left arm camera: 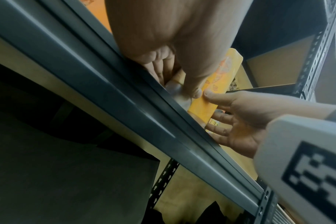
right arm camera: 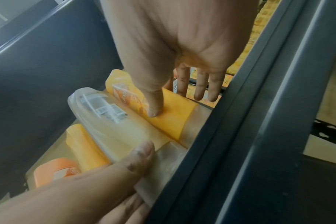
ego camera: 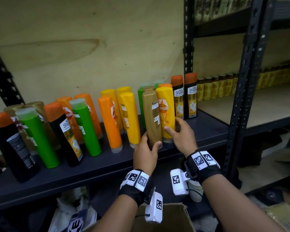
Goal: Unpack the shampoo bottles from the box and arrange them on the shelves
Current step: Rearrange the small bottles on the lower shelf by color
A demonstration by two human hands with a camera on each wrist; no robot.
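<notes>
A gold-brown shampoo bottle [ego camera: 151, 118] stands cap-down near the front edge of the dark shelf [ego camera: 107, 168]. My left hand [ego camera: 151, 141] grips its lower end, thumb on the right, fingers on the left. In the right wrist view the same bottle [right arm camera: 113, 121] looks pale. Right beside it, touching, stands a yellow Sunsilk bottle [ego camera: 165, 113]. My right hand [ego camera: 173, 125] rests on it, thumb on the front [right arm camera: 153, 112] and straight fingers reaching past its right side. The cardboard box [ego camera: 172, 218] lies open below my wrists.
Several bottles stand on the shelf: green [ego camera: 89, 128], orange [ego camera: 110, 123], yellow [ego camera: 130, 118], and black Shayla ones [ego camera: 192, 96] at the right end. A black rack post [ego camera: 241, 97] rises to the right. Bags lie under the shelf [ego camera: 70, 215].
</notes>
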